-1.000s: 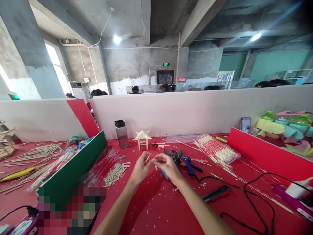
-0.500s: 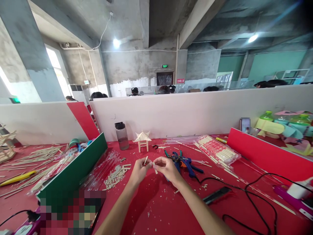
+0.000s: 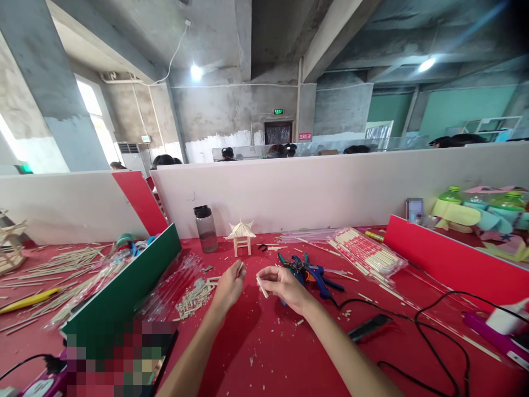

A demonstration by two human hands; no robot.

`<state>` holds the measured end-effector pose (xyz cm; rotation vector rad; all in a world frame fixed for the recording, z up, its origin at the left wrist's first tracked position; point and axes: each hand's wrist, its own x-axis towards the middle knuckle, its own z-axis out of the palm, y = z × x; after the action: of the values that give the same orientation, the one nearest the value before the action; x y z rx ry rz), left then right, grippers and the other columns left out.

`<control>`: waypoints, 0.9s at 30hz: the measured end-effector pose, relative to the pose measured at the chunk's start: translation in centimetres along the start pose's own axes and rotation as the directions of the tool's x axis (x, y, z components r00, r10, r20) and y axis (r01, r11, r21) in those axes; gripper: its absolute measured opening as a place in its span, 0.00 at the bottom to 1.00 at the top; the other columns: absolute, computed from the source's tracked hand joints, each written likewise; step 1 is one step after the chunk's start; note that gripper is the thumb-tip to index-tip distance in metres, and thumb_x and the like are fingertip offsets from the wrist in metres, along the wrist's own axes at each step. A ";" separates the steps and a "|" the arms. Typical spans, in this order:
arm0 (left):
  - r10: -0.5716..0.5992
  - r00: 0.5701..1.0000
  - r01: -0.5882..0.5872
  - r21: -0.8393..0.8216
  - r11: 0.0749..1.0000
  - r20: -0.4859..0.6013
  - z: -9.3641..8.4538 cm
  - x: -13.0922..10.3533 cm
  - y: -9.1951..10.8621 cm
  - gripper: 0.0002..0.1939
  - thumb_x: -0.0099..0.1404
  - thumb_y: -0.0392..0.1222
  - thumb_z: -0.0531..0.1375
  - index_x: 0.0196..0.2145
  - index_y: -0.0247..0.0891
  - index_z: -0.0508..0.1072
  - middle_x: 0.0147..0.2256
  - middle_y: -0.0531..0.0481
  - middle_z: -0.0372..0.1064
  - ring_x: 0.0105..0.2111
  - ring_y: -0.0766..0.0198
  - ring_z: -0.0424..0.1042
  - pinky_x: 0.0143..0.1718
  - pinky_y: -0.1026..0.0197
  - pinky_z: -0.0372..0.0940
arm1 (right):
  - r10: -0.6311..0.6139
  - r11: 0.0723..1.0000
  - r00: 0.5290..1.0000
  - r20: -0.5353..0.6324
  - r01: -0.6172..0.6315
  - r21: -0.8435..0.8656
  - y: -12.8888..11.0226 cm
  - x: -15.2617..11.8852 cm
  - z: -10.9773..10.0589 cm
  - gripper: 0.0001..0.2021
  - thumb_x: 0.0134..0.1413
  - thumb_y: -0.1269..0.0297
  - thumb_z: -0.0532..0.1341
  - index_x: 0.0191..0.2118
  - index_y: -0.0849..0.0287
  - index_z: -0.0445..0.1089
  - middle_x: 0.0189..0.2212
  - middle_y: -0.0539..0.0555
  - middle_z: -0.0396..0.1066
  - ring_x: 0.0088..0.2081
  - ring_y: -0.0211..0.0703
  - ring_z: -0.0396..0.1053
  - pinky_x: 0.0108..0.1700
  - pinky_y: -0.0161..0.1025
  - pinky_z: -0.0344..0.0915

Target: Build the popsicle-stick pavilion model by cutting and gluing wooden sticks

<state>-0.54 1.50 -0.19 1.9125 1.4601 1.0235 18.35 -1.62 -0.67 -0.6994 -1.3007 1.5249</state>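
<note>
Pinched between the fingers of my right hand (image 3: 281,285) are short pale wooden sticks (image 3: 263,288), slanting down; I cannot count them. My left hand (image 3: 232,281), a little apart to the left, is closed on a small wooden stick (image 3: 240,267), whose end shows at the fingertips. Behind both hands stands a small stick-built pavilion (image 3: 242,238) with a pointed roof. Left of my left hand lies a heap of cut stick pieces (image 3: 196,300). Beyond my right hand are a blue glue gun (image 3: 319,281) and pliers (image 3: 295,264) with green and blue handles.
A dark-capped water bottle (image 3: 205,230) stands by the white partition (image 3: 281,193). Bagged sticks (image 3: 367,256) lie at the right, with a black cutter (image 3: 369,328) and a looping black cable (image 3: 417,317) nearer. Green (image 3: 124,281) and red (image 3: 454,259) dividers flank the red table (image 3: 264,353).
My hands have moved apart: the left went left and turned, while the right stays near its place. Both still hold sticks.
</note>
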 end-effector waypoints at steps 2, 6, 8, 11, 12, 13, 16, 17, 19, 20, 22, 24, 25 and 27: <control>-0.022 0.999 0.035 0.282 0.959 -0.050 -1.3 0.0 -0.2 0.06 0.65 0.38 0.51 0.32 0.41 0.66 0.29 0.50 0.69 0.31 0.59 0.67 0.31 0.63 0.52 | -0.018 1.000 1.000 0.015 0.018 0.011 -0.3 -0.1 0.1 0.15 0.44 0.60 0.71 0.39 0.58 0.74 0.29 0.50 0.72 0.28 0.36 0.67 0.35 0.35 0.64; -0.085 0.989 0.139 0.570 0.810 -0.120 -3.9 -0.2 -0.2 0.13 0.67 0.39 0.46 0.40 0.43 0.69 0.36 0.43 0.75 0.35 0.54 0.73 0.32 0.62 0.55 | -0.005 1.000 1.000 -0.002 0.005 0.000 -0.4 -0.2 0.2 0.14 0.44 0.58 0.70 0.37 0.58 0.74 0.31 0.50 0.71 0.29 0.37 0.69 0.36 0.36 0.65; -0.125 0.984 0.179 0.635 0.752 -0.130 -5.0 -0.2 -0.5 0.15 0.67 0.39 0.45 0.41 0.42 0.70 0.38 0.41 0.76 0.37 0.51 0.74 0.32 0.60 0.57 | 0.003 1.000 1.000 -0.021 -0.003 -0.010 -0.4 -0.2 0.3 0.13 0.43 0.58 0.70 0.35 0.58 0.73 0.29 0.49 0.71 0.27 0.37 0.69 0.34 0.36 0.65; -0.196 0.972 0.230 0.693 0.683 -0.129 -6.4 -0.1 -1.6 0.15 0.65 0.41 0.47 0.39 0.41 0.72 0.39 0.38 0.76 0.39 0.46 0.75 0.32 0.58 0.60 | 0.017 1.000 0.999 -0.040 -0.018 -0.022 -0.4 -0.1 0.5 0.13 0.42 0.58 0.70 0.33 0.58 0.71 0.26 0.47 0.70 0.25 0.36 0.68 0.32 0.36 0.65; -0.223 0.967 0.246 0.705 0.665 -0.127 -6.9 -0.1 -2.1 0.14 0.64 0.41 0.48 0.38 0.40 0.73 0.40 0.37 0.76 0.39 0.45 0.75 0.33 0.58 0.61 | 0.023 0.999 0.999 -0.048 -0.024 -0.025 -0.4 -0.1 0.6 0.13 0.41 0.58 0.70 0.32 0.58 0.71 0.26 0.47 0.70 0.25 0.36 0.68 0.31 0.35 0.64; -0.254 0.959 0.265 0.716 0.647 -0.125 -7.3 -0.1 -2.5 0.14 0.63 0.41 0.49 0.38 0.39 0.74 0.40 0.36 0.76 0.39 0.44 0.75 0.33 0.57 0.62 | 0.028 0.999 0.998 -0.056 -0.030 -0.030 -0.4 -0.1 0.6 0.13 0.41 0.58 0.70 0.32 0.58 0.71 0.26 0.47 0.70 0.24 0.36 0.68 0.31 0.35 0.64; -0.328 0.935 0.316 0.726 0.610 -0.132 -8.1 0.1 -3.8 0.15 0.62 0.43 0.51 0.38 0.36 0.74 0.41 0.33 0.76 0.39 0.42 0.76 0.34 0.54 0.64 | 0.031 0.998 0.997 -0.075 -0.034 -0.047 -0.2 0.0 0.6 0.13 0.41 0.57 0.70 0.32 0.58 0.70 0.25 0.47 0.70 0.24 0.35 0.67 0.31 0.35 0.64; -0.338 0.931 0.328 0.726 0.605 -0.139 -8.3 0.2 -4.0 0.16 0.63 0.45 0.51 0.38 0.36 0.74 0.41 0.32 0.76 0.40 0.41 0.76 0.34 0.53 0.64 | 0.026 0.998 0.997 -0.077 -0.031 -0.053 -0.1 0.1 0.6 0.13 0.41 0.57 0.70 0.32 0.58 0.70 0.25 0.47 0.70 0.24 0.35 0.67 0.31 0.35 0.64; -0.339 0.928 0.340 0.724 0.601 -0.154 -8.5 0.3 -4.3 0.19 0.65 0.49 0.49 0.37 0.35 0.75 0.41 0.31 0.76 0.42 0.41 0.75 0.37 0.52 0.65 | 0.022 0.998 0.997 -0.075 -0.026 -0.061 0.0 0.1 0.6 0.13 0.42 0.57 0.70 0.33 0.58 0.70 0.25 0.47 0.71 0.24 0.35 0.67 0.31 0.34 0.63; -0.339 0.927 0.344 0.722 0.600 -0.160 -8.6 0.3 -4.4 0.20 0.66 0.51 0.48 0.37 0.35 0.75 0.42 0.31 0.76 0.42 0.40 0.75 0.38 0.51 0.65 | 0.021 0.998 0.997 -0.074 -0.025 -0.061 0.1 0.1 0.6 0.13 0.42 0.57 0.70 0.33 0.58 0.70 0.25 0.47 0.71 0.24 0.35 0.67 0.31 0.34 0.63; -0.349 0.922 0.357 0.717 0.599 -0.167 -8.7 0.3 -4.5 0.21 0.67 0.51 0.46 0.36 0.36 0.74 0.42 0.31 0.75 0.43 0.40 0.75 0.39 0.50 0.65 | 0.018 0.998 0.997 -0.073 -0.022 -0.060 0.2 0.1 0.6 0.13 0.42 0.58 0.70 0.33 0.58 0.71 0.25 0.47 0.70 0.24 0.35 0.67 0.31 0.34 0.63; -0.359 0.918 0.365 0.713 0.599 -0.168 -8.7 0.2 -4.7 0.20 0.67 0.48 0.46 0.37 0.36 0.74 0.42 0.32 0.75 0.43 0.41 0.75 0.39 0.50 0.65 | 0.008 0.998 0.997 -0.075 -0.013 -0.062 0.3 0.1 0.5 0.13 0.43 0.58 0.70 0.33 0.58 0.71 0.25 0.47 0.70 0.24 0.35 0.67 0.32 0.34 0.64; -0.357 0.919 0.363 0.711 0.602 -0.168 -8.7 0.1 -4.9 0.18 0.67 0.47 0.46 0.37 0.37 0.73 0.43 0.32 0.75 0.43 0.41 0.75 0.39 0.50 0.65 | -0.002 0.998 0.997 -0.083 -0.004 -0.070 0.3 0.2 0.5 0.13 0.43 0.57 0.70 0.33 0.58 0.72 0.26 0.47 0.70 0.24 0.35 0.67 0.32 0.34 0.64; -0.316 0.934 0.338 0.704 0.625 -0.168 -8.5 0.1 -5.1 0.16 0.67 0.45 0.47 0.40 0.38 0.71 0.43 0.34 0.74 0.42 0.42 0.75 0.38 0.51 0.64 | -0.027 0.995 0.994 -0.106 0.016 -0.102 0.5 0.3 0.4 0.14 0.42 0.57 0.70 0.34 0.58 0.73 0.27 0.48 0.71 0.25 0.36 0.68 0.33 0.35 0.65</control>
<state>-10.36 2.67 0.83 1.9752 2.3800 0.2834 17.76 -1.52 -0.99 -0.8183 -1.3064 1.3930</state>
